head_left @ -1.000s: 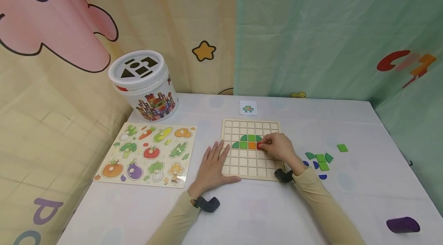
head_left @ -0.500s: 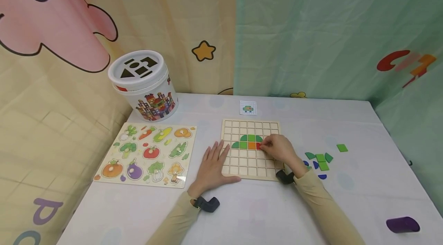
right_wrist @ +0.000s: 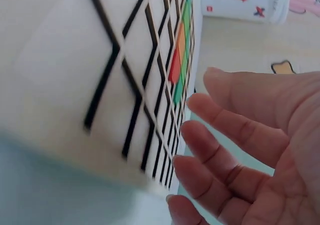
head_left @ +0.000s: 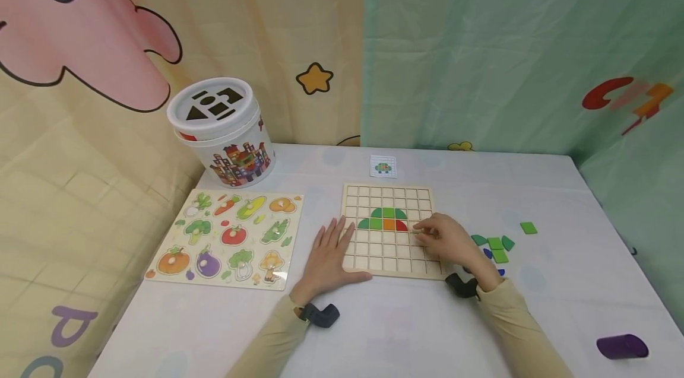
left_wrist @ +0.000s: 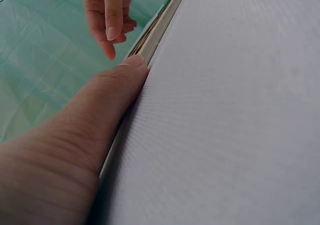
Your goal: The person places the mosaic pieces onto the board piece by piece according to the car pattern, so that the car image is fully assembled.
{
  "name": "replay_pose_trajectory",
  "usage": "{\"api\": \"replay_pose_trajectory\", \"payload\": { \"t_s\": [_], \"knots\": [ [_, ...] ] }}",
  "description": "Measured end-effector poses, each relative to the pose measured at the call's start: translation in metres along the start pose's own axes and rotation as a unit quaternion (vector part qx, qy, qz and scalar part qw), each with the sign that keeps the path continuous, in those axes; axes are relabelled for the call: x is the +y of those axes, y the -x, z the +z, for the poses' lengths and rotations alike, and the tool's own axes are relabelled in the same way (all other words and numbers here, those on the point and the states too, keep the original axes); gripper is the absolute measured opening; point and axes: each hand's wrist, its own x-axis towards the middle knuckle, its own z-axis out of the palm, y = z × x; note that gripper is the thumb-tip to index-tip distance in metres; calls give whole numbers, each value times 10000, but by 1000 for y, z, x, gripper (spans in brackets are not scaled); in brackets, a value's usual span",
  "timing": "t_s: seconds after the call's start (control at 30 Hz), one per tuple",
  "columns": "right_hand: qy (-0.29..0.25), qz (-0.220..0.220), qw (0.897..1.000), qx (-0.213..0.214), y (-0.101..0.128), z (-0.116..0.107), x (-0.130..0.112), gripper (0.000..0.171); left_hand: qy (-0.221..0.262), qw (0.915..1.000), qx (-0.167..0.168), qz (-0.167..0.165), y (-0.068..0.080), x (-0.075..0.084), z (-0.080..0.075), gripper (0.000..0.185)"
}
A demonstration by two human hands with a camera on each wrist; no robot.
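Left hand: bare, fingers spread straight along the near left side of the board, thumb at its lower edge; it grips nothing [head_left: 328, 262]

Right hand: bare, fingers loosely bent with nothing between them, poised by the board's right side, just beside the red piece [head_left: 449, 240]

Grid board: square, pale wooden, lying flat in the middle of the frame [head_left: 385, 253]

Upper row: a light green square tile [head_left: 388, 212] between two dark green quarter-round tiles [head_left: 377, 212]

Lower row: from the left, a dark green quarter-round, a light green square, an orange square tile [head_left: 389, 224] and a red quarter-round tile [head_left: 401, 225]

Loose pieces: green and blue flat tiles [head_left: 495, 244], right of the board

Card: small, white, with a coloured picture on a grid, above the board [head_left: 383, 168]

Vegetable puzzle: a pale board with bright vegetable pictures, left of centre [head_left: 246, 256]

Bucket: white, round, its lid cut with shaped holes, upper left [head_left: 221, 129]

Purple block: lower right corner [head_left: 620, 347]
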Motion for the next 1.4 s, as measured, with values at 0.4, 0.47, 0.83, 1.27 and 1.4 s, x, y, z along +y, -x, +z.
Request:
{"api": "replay_pose_trajectory", "payload": {
  "t_s": [0.4,0.47,0.83,1.27,1.4],
  "knots": [
    [125,669,9918,1083,42,-38,47,13,-26,10000,-18,19,0,1,2,110],
    [182,863,9903,1075,48,-44,53,14,-38,10000,23,35,1,1,2,110],
    [277,1464,9883,339,68,-53,72,27,-100,9999,-90,-63,3,1,1,110],
    [256,1500,9875,402,65,-50,75,25,-102,9997,-182,-123,0,1,0,111],
    [203,1560,9868,396,63,-51,76,25,-87,9996,-221,-144,0,1,0,110]
  ]
}}
